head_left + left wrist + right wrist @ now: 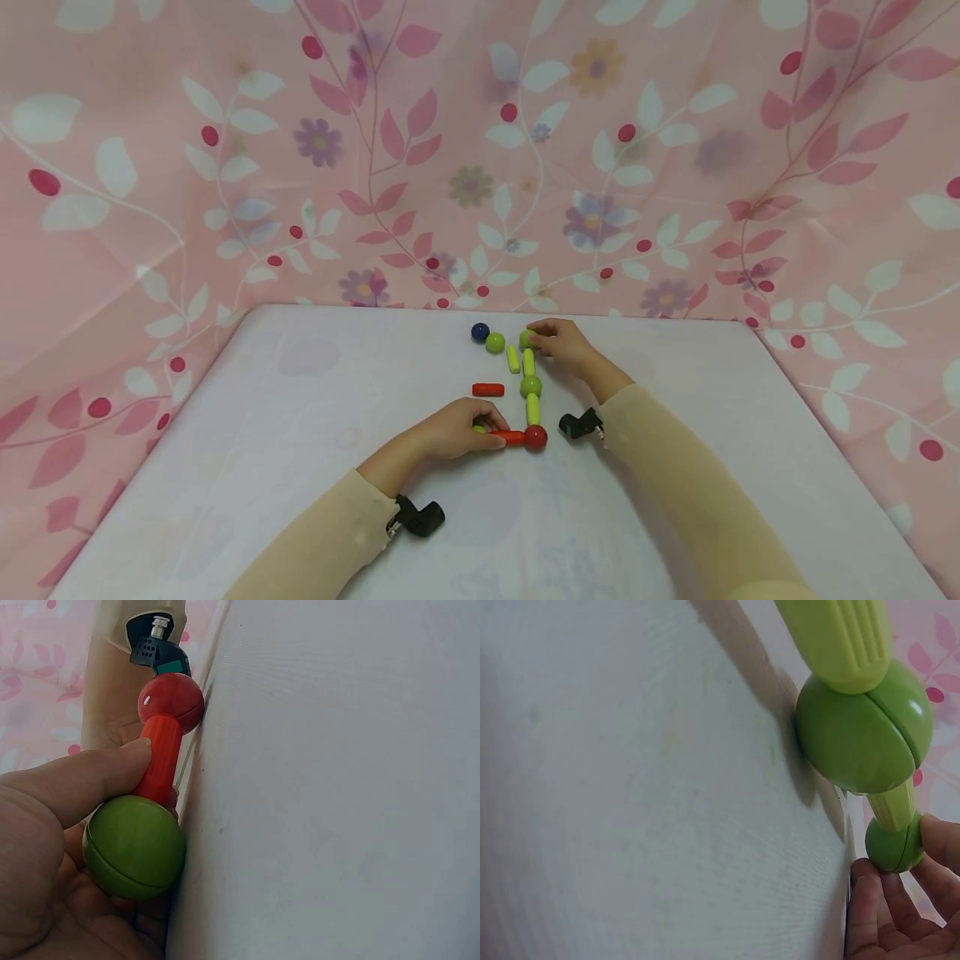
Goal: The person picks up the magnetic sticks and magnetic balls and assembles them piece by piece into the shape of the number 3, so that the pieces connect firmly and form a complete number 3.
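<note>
An L-shaped chain of toy balls and rods lies on the white table. My left hand (453,429) pinches its red rod (160,759) with thumb and fingers, and a green ball (135,847) on that rod's end sits in the palm. At the corner is a red ball (536,437). From there a yellow-green rod (533,409), a middle green ball (531,387) and another yellow-green rod (528,362) run away from me. At the far end my right hand (567,346) holds a green ball (891,847) between thumb and fingers.
Loose pieces lie left of the chain: a dark blue ball (480,333), a green ball (495,342), a short yellow-green rod (513,359) and a red rod (488,390). A pink floral cloth (465,183) hangs behind the table (300,433).
</note>
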### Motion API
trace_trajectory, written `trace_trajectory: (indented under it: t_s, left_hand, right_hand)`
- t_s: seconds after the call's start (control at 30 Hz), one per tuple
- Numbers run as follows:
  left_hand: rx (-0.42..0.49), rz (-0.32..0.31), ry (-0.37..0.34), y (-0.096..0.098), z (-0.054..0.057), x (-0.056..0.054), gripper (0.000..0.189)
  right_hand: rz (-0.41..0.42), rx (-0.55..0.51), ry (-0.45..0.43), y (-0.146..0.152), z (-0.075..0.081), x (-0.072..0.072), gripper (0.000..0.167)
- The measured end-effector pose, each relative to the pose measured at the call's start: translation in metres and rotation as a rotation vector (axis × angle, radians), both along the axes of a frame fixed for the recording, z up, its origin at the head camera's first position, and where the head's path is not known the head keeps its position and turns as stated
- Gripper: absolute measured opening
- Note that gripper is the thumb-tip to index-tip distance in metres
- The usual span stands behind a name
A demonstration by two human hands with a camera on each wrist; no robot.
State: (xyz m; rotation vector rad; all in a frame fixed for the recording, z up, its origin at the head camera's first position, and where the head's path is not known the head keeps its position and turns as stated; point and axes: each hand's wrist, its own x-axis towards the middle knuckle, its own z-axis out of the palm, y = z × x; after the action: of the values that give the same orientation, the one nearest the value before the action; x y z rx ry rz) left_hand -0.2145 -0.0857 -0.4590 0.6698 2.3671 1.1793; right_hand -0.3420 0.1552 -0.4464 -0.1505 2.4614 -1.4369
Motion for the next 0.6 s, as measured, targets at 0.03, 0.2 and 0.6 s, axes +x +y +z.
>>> trace_trajectory:
  t_s: [0.03,0.2,0.6]
  left_hand:
    - [0.002,0.000,0.000,-0.0001,-0.0002,0.0000,0.012]
    - [0.007,0.001,-0.001,-0.0003,-0.0002,-0.0001,0.011]
    - [0.004,0.006,-0.002,0.0000,-0.0007,0.0010,0.011]
  right_hand:
    - [-0.001,-0.002,-0.001,-0.0003,-0.0003,-0.0004,0.036]
    - [0.006,-0.003,-0.005,-0.0010,-0.0023,-0.0020,0.035]
    - [0.041,0.014,-0.025,-0.0013,0.0009,0.0018,0.039]
